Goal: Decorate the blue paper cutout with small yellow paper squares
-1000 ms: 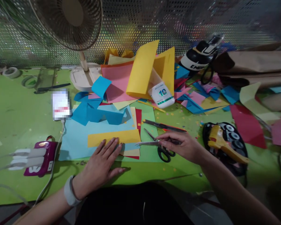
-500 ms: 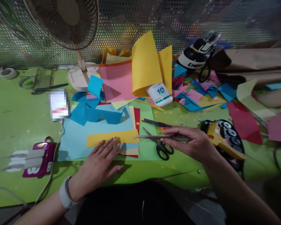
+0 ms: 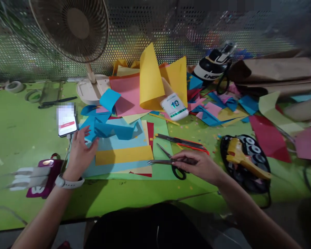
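The right hand (image 3: 199, 166) is closed around metal tweezers (image 3: 160, 162), their tips pointing left at the near right corner of a yellow paper strip (image 3: 123, 155); whether they touch it cannot be told. The left hand (image 3: 80, 154) is open, its fingers loosely bent, just near of a phone (image 3: 67, 124) and by the left end of cut blue paper (image 3: 114, 130); contact with either is unclear.

The yellow strip lies flat on a light blue sheet (image 3: 119, 141), with the cut blue paper on its far side. A red sheet (image 3: 150, 131) shows past the light blue one's right edge, and a pale green sheet (image 3: 164, 135) reaches farther right. Scissors (image 3: 163, 150) lie open beneath the tweezers and right hand, and a cutter knife (image 3: 180, 142) lies just beyond them. On the right of the green surface (image 3: 106, 197), a yellow tool (image 3: 248, 162) rests on a black holder (image 3: 238, 183). A white container (image 3: 174, 107) leans against yellow paper (image 3: 150, 81) on the far side.
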